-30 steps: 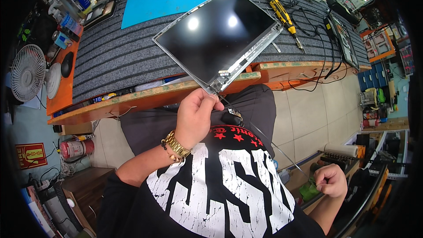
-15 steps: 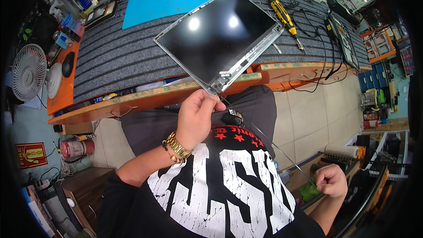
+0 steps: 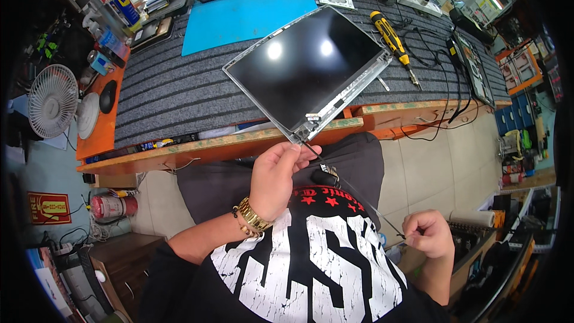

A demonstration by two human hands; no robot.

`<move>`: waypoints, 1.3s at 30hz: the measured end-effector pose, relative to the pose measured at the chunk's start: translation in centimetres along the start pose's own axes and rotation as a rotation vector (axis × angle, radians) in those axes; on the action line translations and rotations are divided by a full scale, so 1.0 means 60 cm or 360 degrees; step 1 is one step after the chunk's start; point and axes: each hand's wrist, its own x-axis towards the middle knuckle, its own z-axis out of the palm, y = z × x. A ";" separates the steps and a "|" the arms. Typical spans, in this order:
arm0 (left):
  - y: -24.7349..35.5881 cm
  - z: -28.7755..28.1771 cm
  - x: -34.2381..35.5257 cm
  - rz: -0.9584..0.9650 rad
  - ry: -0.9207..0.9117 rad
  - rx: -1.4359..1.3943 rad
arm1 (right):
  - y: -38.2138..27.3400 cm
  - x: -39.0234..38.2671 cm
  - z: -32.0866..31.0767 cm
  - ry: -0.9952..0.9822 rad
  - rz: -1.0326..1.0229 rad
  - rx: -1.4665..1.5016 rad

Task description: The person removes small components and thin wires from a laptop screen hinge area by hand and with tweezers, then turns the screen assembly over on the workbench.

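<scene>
Strip point(image 3: 391, 225), thin and dark, ran nearly straight from the near corner of the laptop screen point(image 3: 311, 72) toward near right. The right hand point(image 3: 429, 233) pinched its other end; the left hand point(image 3: 272, 179) curled at that corner, but I could not tell what it gripped. The screen lay face up on the striped surface point(image 3: 161, 104), near corner past its edge, long axis from near left to far right. The step seemed to be pulling the strip; the next move called, probably, for even tension.

A yellow screwdriver point(image 3: 390, 37), blue mat point(image 3: 245, 25) and 1 bare screen point(image 3: 305, 81) mark an electronics workshop.
</scene>
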 end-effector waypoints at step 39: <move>0.006 -0.015 0.007 -0.0129 -0.0009 -0.0082 | 0.074 0.345 0.130 -0.0103 -0.0522 -0.0234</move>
